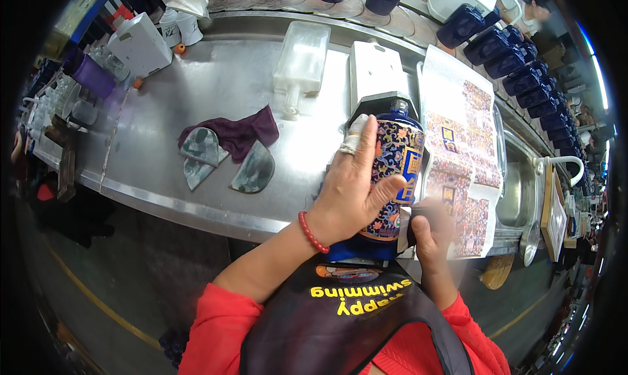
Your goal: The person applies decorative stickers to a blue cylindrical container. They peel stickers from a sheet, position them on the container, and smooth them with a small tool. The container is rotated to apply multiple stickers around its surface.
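A dark blue glass bottle (395, 146), wrapped in a colourful floral pattern with gold-framed blue panels, lies tilted in front of me with its neck pointing away. My left hand (340, 195) grips it along its left side, the thumb stretched across the front; one finger is wrapped in white tape. Against the bottle's lower right side my right hand (435, 234), smeared by motion, closes round a dark-handled scraper (419, 213) with a pale flat edge. The bottle's underside and some left fingers are hidden.
Patterned transfer sheets (461, 146) lie right of the bottle, beside a sink (517, 192). A frosted bottle (302, 58), a purple cloth (239, 133) and green-grey curved pads (254, 169) rest on the metal table (157, 159). Several blue bottles (507, 60) line the back and right.
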A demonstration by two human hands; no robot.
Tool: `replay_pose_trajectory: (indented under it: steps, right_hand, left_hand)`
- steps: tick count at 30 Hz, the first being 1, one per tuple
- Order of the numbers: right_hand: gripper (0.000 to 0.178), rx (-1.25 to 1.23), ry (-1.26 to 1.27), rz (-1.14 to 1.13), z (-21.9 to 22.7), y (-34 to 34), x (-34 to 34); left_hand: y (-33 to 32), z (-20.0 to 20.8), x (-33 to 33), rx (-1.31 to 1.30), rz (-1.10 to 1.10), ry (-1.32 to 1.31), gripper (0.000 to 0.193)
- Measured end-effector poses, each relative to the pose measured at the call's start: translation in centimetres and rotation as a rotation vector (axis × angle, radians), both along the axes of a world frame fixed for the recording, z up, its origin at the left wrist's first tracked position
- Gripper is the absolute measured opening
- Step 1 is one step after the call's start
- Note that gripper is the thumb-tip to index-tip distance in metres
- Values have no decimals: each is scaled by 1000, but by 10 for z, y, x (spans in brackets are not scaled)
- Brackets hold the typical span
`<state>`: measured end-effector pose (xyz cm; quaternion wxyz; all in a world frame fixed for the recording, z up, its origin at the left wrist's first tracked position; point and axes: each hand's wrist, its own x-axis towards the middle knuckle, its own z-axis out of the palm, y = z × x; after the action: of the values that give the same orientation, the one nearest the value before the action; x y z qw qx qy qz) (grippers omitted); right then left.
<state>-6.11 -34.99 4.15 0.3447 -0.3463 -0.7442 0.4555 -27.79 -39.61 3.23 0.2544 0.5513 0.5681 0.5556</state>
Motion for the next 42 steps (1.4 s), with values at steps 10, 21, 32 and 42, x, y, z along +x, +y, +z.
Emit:
replay_pose_trajectory:
  steps: [10,21,32,42]
  right_hand:
    - [38,0,-7,11,-2,1,2]
    - [38,30,-86,-25,-9,4,13]
    - [36,950,-220,447,55,14,-37]
    - [33,625,-62,826,49,-3,-9]
  left_hand:
    - [-21,-5,12,143,24,392,105]
    - [-56,-19,22,127,20,501,102]
    - [-65,-28,4,-17,189,684,95]
    - [-67,-22,2,30,42,446,96]
